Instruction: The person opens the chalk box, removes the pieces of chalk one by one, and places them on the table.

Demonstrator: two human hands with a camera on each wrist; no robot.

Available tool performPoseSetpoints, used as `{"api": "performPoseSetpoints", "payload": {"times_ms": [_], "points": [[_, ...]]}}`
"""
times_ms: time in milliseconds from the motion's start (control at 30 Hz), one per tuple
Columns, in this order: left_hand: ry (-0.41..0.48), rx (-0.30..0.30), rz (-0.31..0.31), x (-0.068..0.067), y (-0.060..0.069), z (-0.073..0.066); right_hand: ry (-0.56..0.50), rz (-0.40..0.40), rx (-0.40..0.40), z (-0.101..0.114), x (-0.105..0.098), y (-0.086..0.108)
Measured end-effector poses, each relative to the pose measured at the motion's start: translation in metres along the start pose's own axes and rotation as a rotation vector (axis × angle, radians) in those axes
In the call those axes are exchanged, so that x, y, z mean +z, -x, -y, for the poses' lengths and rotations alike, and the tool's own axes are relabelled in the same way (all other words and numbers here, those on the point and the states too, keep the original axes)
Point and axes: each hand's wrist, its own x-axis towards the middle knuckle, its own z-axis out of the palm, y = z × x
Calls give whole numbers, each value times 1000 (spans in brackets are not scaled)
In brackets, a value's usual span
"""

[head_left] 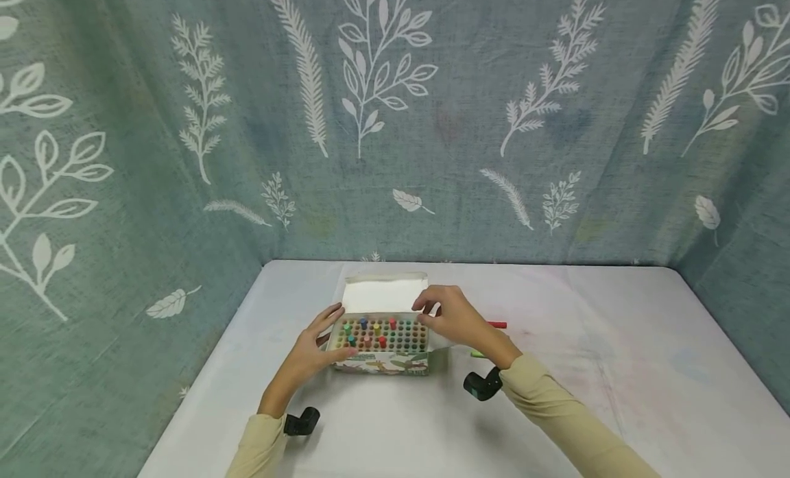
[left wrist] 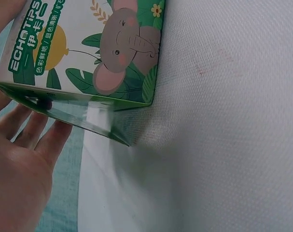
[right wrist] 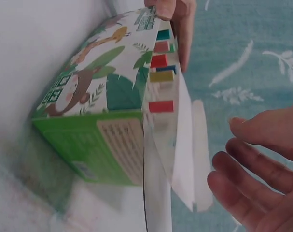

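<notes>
A printed cardboard box (head_left: 382, 363) stands on the table with its white lid (head_left: 384, 294) folded back. Inside, a holder with rows of holes (head_left: 410, 335) carries several coloured pens (right wrist: 160, 106), their ends sticking up. My left hand (head_left: 310, 354) grips the box's left side, thumb at the front edge; in the left wrist view its fingers (left wrist: 35, 128) lie by a flap. The right hand (head_left: 453, 318) hovers over the box's right end, holding nothing; in the right wrist view its fingers (right wrist: 247, 169) are loosely bent, apart from the white flap (right wrist: 182, 145).
Right of the box, partly behind my right hand and forearm, lie a red pen (head_left: 497, 324) and a green pen (head_left: 477, 354) on the white-covered table (head_left: 592, 327). A patterned curtain (head_left: 457, 142) hangs behind the table and at both sides.
</notes>
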Motion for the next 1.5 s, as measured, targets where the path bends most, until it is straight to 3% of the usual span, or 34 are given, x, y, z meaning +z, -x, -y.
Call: {"api": "performPoseSetpoints", "payload": {"times_ms": [267, 400, 500, 633, 700, 800, 1033, 1233, 1333, 1500], "points": [[-4, 11, -10, -2, 0, -2, 13, 107, 3, 4, 16, -17], [6, 3, 2, -2, 5, -21, 28, 147, -5, 4, 25, -22], [22, -4, 7, 0, 6, -26, 43, 175, -15, 4, 30, -25], [28, 12, -9, 4, 0, -6, 103, 211, -44, 6, 35, -29], [18, 7, -13, 5, -1, -3, 155, 224, -57, 6, 38, -31], [14, -5, -17, 6, 0, -7, 233, 229, -59, 8, 42, -33], [23, -10, -7, 3, 6, -35, 349, 239, -55, 10, 49, -36], [5, -17, 5, 0, 8, -40, 439, 243, -58, 11, 54, -38], [4, -18, 3, 0, 8, -40, 437, 233, -67, 9, 56, -38], [20, -21, -7, 1, 8, -38, 349, 216, -81, 4, 54, -40]]}}
